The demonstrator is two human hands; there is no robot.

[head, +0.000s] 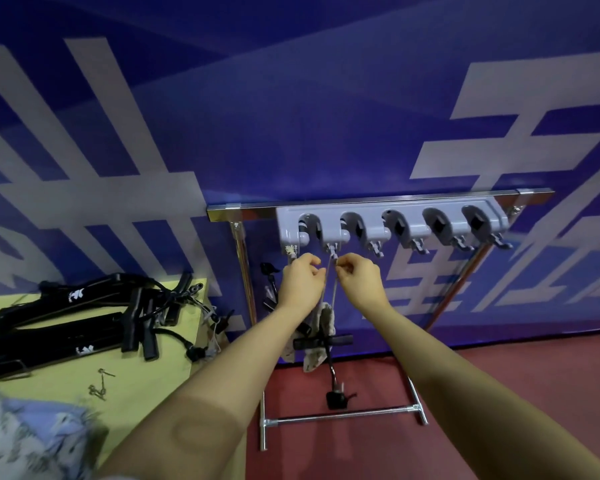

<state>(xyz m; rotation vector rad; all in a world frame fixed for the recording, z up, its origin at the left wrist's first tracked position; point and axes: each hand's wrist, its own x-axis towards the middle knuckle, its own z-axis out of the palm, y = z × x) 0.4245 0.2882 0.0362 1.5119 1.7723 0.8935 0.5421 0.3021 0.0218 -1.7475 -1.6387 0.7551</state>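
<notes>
A grey plastic holder rack with several round clamps and small hooks is fixed to a chrome stand. A thin cord loop hangs from the second hook. My left hand pinches the cord's left strand and my right hand pinches its right strand, just below the hook. A black tool with a patterned cloth dangles from the cord below my hands, partly hidden by my left forearm.
A yellow table at the left holds a pile of black tools, small metal hooks and a blurred patterned cloth. A blue banner wall stands behind. The stand's chrome foot bar rests on the red floor.
</notes>
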